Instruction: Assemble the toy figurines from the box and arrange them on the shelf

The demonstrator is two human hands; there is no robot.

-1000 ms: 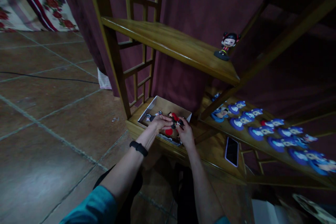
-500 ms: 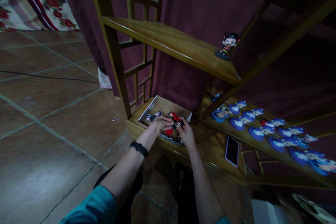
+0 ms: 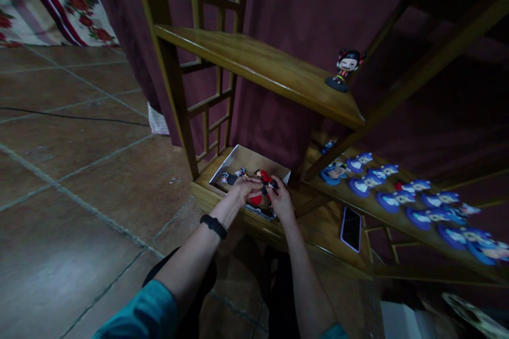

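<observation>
Over a shallow cardboard box (image 3: pixel 260 159) on the low wooden shelf, both my hands meet at a small black-and-red figurine (image 3: pixel 271 185). My right hand (image 3: pixel 281 199) grips it from the right with bent fingers. From the left, the fingers of my left hand (image 3: pixel 247 187) close on its lower part; the exact finger contact is partly hidden. Beneath and around them, several other figurines lie in the box, among them a dark one with a black-and-white head (image 3: pixel 227 178) at the left and a red piece (image 3: pixel 255 199) under my hands.
One figurine (image 3: pixel 347 69) stands on the upper shelf (image 3: pixel 254 61). Rows of blue-based figurines (image 3: pixel 397 198) fill the right shelf. A phone (image 3: pixel 351 229) lies on the low shelf right of the box. A wooden post (image 3: pixel 178 100) rises at the left; a cable (image 3: pixel 75 116) crosses the floor.
My hands and the figurine stay at nearly the same spot over the box. The figurine has turned slightly between my fingers, and my left wrist has shifted a little to the right.
</observation>
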